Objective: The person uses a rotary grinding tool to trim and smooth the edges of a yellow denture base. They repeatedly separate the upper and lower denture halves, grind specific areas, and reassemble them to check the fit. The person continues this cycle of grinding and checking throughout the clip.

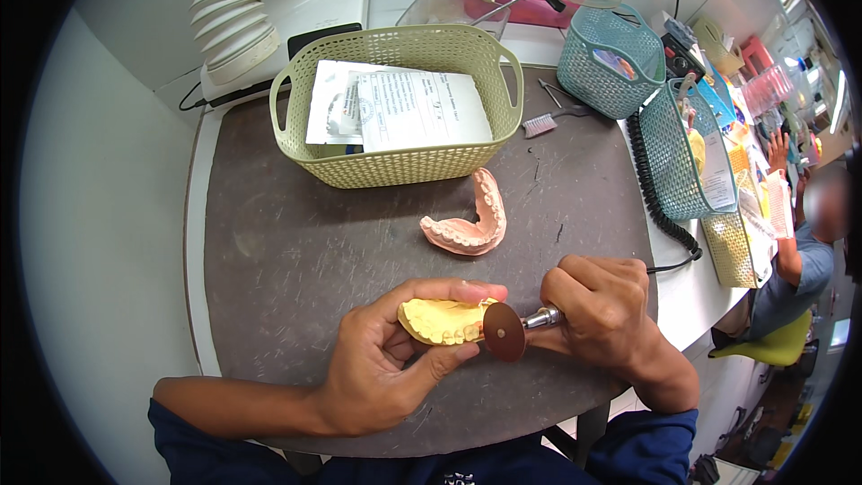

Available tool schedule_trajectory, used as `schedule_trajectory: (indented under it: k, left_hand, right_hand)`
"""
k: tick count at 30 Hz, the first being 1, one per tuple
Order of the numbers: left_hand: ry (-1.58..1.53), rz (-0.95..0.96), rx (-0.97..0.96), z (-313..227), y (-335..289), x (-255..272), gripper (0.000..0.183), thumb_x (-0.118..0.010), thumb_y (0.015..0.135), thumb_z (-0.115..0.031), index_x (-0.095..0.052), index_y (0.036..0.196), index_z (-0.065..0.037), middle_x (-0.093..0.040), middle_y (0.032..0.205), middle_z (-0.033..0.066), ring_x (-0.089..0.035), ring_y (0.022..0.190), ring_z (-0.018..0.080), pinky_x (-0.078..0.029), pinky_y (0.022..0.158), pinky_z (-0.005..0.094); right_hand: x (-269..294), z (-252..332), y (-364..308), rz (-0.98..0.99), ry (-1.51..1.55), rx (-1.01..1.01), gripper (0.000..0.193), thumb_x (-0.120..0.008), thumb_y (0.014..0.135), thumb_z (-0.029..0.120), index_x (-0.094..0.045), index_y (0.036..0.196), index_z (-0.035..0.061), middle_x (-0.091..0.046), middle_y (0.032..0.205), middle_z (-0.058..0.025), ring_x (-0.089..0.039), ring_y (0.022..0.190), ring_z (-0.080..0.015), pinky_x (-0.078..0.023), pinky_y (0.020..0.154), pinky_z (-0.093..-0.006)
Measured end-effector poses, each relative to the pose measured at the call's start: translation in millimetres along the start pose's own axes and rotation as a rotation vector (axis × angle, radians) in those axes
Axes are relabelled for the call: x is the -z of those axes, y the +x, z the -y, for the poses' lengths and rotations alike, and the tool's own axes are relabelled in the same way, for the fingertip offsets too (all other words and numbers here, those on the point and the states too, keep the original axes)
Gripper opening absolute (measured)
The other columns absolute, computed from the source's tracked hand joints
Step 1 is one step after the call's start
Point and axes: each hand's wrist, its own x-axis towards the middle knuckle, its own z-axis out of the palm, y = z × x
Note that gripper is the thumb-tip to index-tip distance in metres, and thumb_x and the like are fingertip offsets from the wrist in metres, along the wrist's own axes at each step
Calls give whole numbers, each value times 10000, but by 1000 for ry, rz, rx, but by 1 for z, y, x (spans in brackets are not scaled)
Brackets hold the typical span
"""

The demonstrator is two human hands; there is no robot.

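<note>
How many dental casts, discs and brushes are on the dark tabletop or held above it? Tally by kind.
Casts: 2 (yellow cast, pink cast)
Discs: 1 (brown disc)
Brushes: 1 (pale-bristled brush)
Total: 4

Near the frame's lower centre I see the left hand [373, 364] curled in a pinch, thumb [442, 363] nearest the body, its forearm [242, 409] almost level from the lower left; beside it, the right hand [597, 310] is folded tight, knuckles up, wrist [663, 372] bent.
</note>
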Motion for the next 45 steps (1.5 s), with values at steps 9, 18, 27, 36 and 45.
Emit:
schedule_trajectory:
  k: [9, 18, 27, 36, 45]
  left_hand:
    - [-73, -17, 130, -10, 1, -2, 359, -584, 931, -15, -442, 1256, 37, -536, 1299, 281, -538, 1238, 295, -446, 1056, 399]
    - [-125, 61, 104, -4, 4, 2, 366, -566, 943, -31, -419, 1273, 24, -528, 1313, 271, -521, 1263, 298, -449, 1058, 411]
    - [-123, 43, 104, -4, 3, 1, 364, -592, 934, -49, -434, 1257, 8, -550, 1285, 271, -531, 1252, 296, -460, 1045, 413]
    - [-106, 30, 99, -2, 1, 1, 369, -601, 932, -57, -427, 1254, -12, -554, 1277, 275, -535, 1245, 306, -461, 1040, 424]
    - [-115, 51, 86, -2, 3, 2, 370, -597, 932, -48, -423, 1255, -7, -556, 1273, 275, -540, 1240, 304, -463, 1039, 420]
  right_hand:
    - [2, 1, 2, -35, 7, -30, 570, -824, 630, 529, -444, 581, 107, -423, 532, 3, -504, 408, -153, -399, 386, -290]
    - [2, -1, -1, -28, 30, -6, 591, -817, 624, 547, -427, 574, 107, -399, 528, 4, -485, 401, -148, -391, 384, -288]
    - [2, 0, -1, -29, 35, -4, 597, -816, 617, 554, -421, 574, 109, -392, 526, 8, -472, 398, -134, -383, 381, -282]
    - [3, 1, -1, -26, 29, 1, 595, -812, 623, 556, -419, 573, 111, -393, 524, 7, -471, 397, -135, -379, 380, -280]
    - [3, 0, -1, -25, 48, 2, 558, -817, 614, 517, -439, 588, 108, -404, 533, -1, -481, 408, -146, -368, 382, -295]
